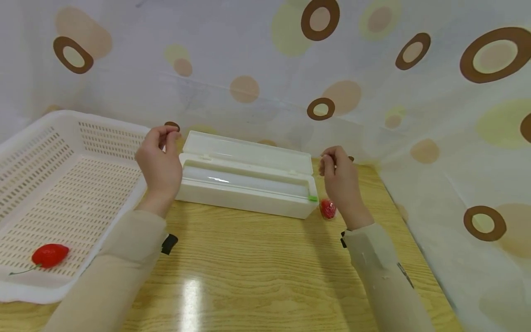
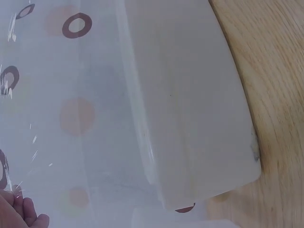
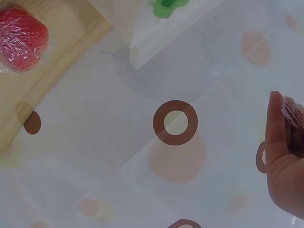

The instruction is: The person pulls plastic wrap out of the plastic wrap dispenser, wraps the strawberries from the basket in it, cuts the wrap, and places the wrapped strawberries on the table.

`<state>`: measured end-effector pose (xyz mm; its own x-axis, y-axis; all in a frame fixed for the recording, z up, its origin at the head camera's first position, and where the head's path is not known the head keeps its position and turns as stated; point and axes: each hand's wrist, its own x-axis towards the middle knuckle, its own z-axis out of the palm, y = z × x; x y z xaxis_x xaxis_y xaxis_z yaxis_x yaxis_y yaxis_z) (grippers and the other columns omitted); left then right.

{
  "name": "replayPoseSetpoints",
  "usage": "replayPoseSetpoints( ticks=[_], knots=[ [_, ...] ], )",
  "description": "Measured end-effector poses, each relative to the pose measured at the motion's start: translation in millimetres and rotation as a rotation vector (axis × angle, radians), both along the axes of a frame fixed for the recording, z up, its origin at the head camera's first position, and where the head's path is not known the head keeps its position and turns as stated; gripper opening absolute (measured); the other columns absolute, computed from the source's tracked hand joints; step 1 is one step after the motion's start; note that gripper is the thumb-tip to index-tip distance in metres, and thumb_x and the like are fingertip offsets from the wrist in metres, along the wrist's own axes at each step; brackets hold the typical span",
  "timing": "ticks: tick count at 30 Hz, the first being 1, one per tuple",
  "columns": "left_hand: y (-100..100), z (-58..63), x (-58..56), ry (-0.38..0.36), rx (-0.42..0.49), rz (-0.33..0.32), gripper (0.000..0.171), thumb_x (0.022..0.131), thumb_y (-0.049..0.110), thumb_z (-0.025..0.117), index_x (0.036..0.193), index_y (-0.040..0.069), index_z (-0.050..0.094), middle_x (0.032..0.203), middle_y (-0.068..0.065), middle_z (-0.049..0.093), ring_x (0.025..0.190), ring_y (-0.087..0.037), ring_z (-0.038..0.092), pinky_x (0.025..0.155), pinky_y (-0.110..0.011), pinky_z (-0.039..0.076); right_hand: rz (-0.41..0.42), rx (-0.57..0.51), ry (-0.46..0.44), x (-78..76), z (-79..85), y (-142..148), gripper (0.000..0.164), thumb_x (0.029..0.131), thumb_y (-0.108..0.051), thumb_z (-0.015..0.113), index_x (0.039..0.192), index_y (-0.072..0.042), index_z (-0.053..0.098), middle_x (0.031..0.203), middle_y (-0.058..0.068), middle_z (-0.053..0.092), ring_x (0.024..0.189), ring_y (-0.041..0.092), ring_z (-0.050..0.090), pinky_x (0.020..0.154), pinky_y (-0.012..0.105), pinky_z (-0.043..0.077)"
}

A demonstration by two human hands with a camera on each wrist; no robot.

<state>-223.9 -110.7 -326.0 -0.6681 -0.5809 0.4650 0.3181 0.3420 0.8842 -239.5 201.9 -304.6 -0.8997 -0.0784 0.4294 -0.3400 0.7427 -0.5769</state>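
At the far left of the head view, a white slatted basket (image 1: 95,198) stands on the wood-grain table (image 1: 249,267), with a red pepper (image 1: 50,256) and its thin green stem lying in the near end. Only the head view takes in the basket.

Next comes the left hand (image 1: 159,159), raised at the left end of a long white box (image 1: 244,200), thumb and fingers pinched together. The head view barely shows what it grips; the left wrist view does: clear film (image 2: 42,142), its glints and creases fanning out from the fingertips. That view also shows a dark smudge (image 2: 255,147) at a corner of the box.

The box lies across the middle, its lid (image 1: 249,150) tipped back and a roll (image 1: 249,181) inside. A small green piece (image 1: 313,198) sits at the right end of the box.

Just beside that end, a red bundle (image 1: 328,209) rests on the table; the right wrist view makes out its crinkled clear wrapping.

Furthest right, the right hand (image 1: 341,177) is raised, well apart from the left and likewise pinched. The right wrist view shows bunched film between its thumb and fingers, and a leaf outline (image 3: 135,71) on the patterned sheet (image 1: 207,55) behind.
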Motion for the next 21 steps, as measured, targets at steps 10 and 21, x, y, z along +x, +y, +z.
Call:
replayPoseSetpoints(
  ticks=[10, 21],
  knots=[
    [0, 13.6, 9.8, 0.027, 0.012, 0.001, 0.018, 0.094, 0.008, 0.052, 0.098, -0.007, 0.063, 0.098, -0.017, 0.068, 0.092, -0.012, 0.062, 0.094, -0.02, 0.045, 0.009, -0.034, 0.041, 9.8, 13.5, 0, 0.022, 0.1, -0.014, 0.038, 0.104, 0.004, 0.05, 0.084, 0.015, 0.057, 0.07, 0.013, 0.055, 0.063, 0.008, 0.044],
    [-2, 29.7, 21.3, 0.068, 0.067, -0.003, 0.018, 0.094, 0.011, 0.053, 0.1, -0.003, 0.064, 0.086, 0.0, 0.066, 0.075, 0.001, 0.054, 0.069, -0.015, 0.04, 0.018, -0.067, 0.105, 23.9, 29.3, 0, 0.023, 0.1, -0.015, 0.04, 0.102, 0.005, 0.05, 0.083, 0.014, 0.057, 0.067, -0.001, 0.053, 0.066, 0.008, 0.048]
  ],
)
